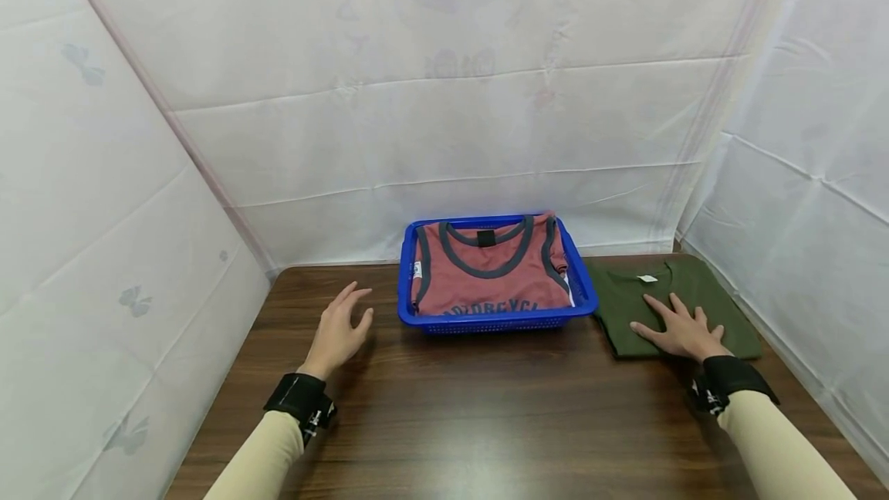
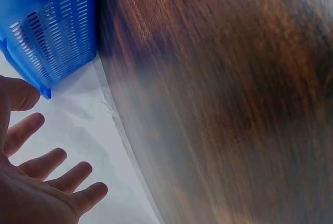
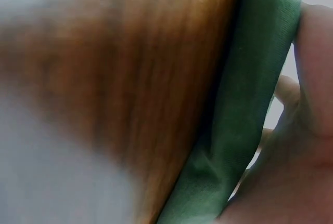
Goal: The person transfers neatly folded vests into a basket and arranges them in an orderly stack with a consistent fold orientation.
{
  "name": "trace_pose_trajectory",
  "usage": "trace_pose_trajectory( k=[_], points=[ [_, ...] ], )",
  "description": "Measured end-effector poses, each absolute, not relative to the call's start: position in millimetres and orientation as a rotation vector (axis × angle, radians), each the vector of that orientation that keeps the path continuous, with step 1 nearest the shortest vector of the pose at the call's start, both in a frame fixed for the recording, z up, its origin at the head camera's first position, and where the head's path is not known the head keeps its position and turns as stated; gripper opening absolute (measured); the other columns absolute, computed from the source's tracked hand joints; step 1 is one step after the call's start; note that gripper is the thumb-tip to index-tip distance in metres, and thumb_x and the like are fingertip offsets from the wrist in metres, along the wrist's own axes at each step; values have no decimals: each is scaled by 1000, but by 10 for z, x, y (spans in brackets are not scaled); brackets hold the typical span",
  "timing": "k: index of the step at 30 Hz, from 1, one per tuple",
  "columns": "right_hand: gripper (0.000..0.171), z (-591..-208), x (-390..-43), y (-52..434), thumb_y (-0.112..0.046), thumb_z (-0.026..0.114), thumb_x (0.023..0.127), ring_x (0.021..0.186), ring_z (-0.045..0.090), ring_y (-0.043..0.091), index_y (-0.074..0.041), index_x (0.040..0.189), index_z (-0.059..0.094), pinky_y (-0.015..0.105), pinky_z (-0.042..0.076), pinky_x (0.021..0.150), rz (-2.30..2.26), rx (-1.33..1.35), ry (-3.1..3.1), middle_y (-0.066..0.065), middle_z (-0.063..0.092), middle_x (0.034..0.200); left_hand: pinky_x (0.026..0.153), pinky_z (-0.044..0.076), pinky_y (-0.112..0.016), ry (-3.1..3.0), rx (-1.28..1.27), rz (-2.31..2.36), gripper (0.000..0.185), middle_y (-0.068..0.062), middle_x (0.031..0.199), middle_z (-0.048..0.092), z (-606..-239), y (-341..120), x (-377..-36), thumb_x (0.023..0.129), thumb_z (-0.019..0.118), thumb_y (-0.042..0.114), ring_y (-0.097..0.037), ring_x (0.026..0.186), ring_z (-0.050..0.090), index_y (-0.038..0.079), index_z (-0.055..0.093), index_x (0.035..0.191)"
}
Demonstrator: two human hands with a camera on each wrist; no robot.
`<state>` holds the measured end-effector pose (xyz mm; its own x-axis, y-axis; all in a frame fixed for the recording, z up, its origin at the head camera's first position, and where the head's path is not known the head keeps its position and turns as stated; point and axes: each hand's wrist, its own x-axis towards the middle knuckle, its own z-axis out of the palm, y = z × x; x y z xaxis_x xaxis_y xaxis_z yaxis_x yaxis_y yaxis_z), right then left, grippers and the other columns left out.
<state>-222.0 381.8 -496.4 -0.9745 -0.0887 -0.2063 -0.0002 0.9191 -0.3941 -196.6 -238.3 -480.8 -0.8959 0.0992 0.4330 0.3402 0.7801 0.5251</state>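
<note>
On the right of the table lies a folded dark green shirt [image 1: 715,299] with a small white label at its neckline. My right hand [image 1: 684,330] rests on it with fingers spread; the right wrist view shows the green shirt [image 3: 244,94] folded edge beside the palm. A blue plastic basket [image 1: 486,320] stands at the back middle, holding a folded red sleeveless top [image 1: 479,276] with grey trim and dark lettering. My left hand [image 1: 340,330] is left of the basket, apart from it, fingers loosely extended and holding nothing. The left wrist view shows the basket's slotted wall [image 2: 57,31].
The dark wooden table [image 1: 430,415] has its back edge close to a white cloth wall [image 1: 444,137]. More white cloth hangs along the left side [image 1: 104,253] and the right side [image 1: 819,214]. Something white shows under the red top in the basket.
</note>
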Motion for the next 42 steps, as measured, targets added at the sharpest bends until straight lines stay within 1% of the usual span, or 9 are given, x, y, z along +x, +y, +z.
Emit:
trace_pose_trajectory(
  k=[3, 6, 10, 14, 20, 23, 26, 31, 42],
  points=[
    [95, -4963, -2149, 3805, -70, 53, 96, 131, -2, 80, -8, 162, 23, 94, -2, 90, -573, -66, 2870, 42, 4, 160, 99, 46, -64, -2598, -330, -866, 39, -32, 151, 45, -4818, -2383, -1965, 98, 66, 7, -52, 106, 63, -2, 62, 136],
    [95, -4980, -2067, 3798, -71, 52, 96, 131, -1, 80, -9, 162, 24, 94, 0, 90, -562, -64, 2881, 41, 5, 160, 93, 48, -59, -2616, -328, -884, 40, -32, 152, 44, -4832, -2385, -1961, 98, 66, 7, -49, 81, 64, -2, 61, 137],
    [94, -5012, -1950, 3799, -70, 53, 96, 131, 0, 80, -9, 162, 25, 94, 0, 90, -570, -70, 2889, 41, 6, 159, 100, 46, -62, -2641, -326, -886, 41, -32, 151, 45, -4853, -2386, -1956, 99, 65, 9, -52, 99, 65, -1, 60, 138],
    [94, -5023, -1858, 3804, -70, 54, 95, 131, 2, 80, -10, 161, 26, 94, 1, 89, -558, -78, 2891, 41, 8, 159, 106, 41, -65, -2652, -332, -873, 41, -31, 146, 51, -4866, -2384, -1943, 99, 65, 8, -50, 131, 51, -1, 60, 139],
    [92, -5009, -1744, 3809, -71, 52, 95, 127, 9, 82, -11, 160, 27, 94, 9, 86, -482, -98, 2892, 41, 11, 157, 102, 47, -61, -2671, -337, -920, 40, -24, 137, 62, -4868, -2374, -1900, 100, 65, 9, -44, 125, 59, 1, 60, 140],
    [92, -5002, -1688, 3804, -72, 51, 96, 126, 11, 82, -11, 160, 28, 94, 11, 85, -462, -105, 2894, 41, 12, 156, 99, 49, -60, -2685, -328, -930, 40, -23, 136, 63, -4875, -2375, -1890, 101, 64, 11, -41, 103, 67, 3, 60, 140],
    [92, -5000, -1627, 3801, -72, 51, 95, 126, 13, 82, -12, 160, 28, 95, 12, 85, -445, -109, 2900, 41, 13, 155, 97, 50, -60, -2699, -323, -928, 39, -23, 135, 64, -4884, -2382, -1890, 101, 64, 12, -39, 96, 68, 4, 60, 140],
    [92, -4995, -1523, 3800, -73, 51, 95, 125, 15, 82, -13, 160, 28, 94, 15, 85, -410, -116, 2908, 40, 15, 155, 95, 51, -60, -2691, -332, -937, 38, -25, 131, 65, -4882, -2385, -1892, 101, 64, 12, -43, 117, 64, 3, 62, 138],
    [94, -4994, -1257, 3764, -78, 49, 93, 123, 19, 82, -17, 162, 27, 92, 14, 85, -388, -127, 2932, 38, 19, 154, 96, 50, -61, -2702, -335, -954, 39, -26, 131, 65, -4870, -2384, -1881, 102, 63, 13, -44, 118, 63, 2, 61, 139]
  ],
)
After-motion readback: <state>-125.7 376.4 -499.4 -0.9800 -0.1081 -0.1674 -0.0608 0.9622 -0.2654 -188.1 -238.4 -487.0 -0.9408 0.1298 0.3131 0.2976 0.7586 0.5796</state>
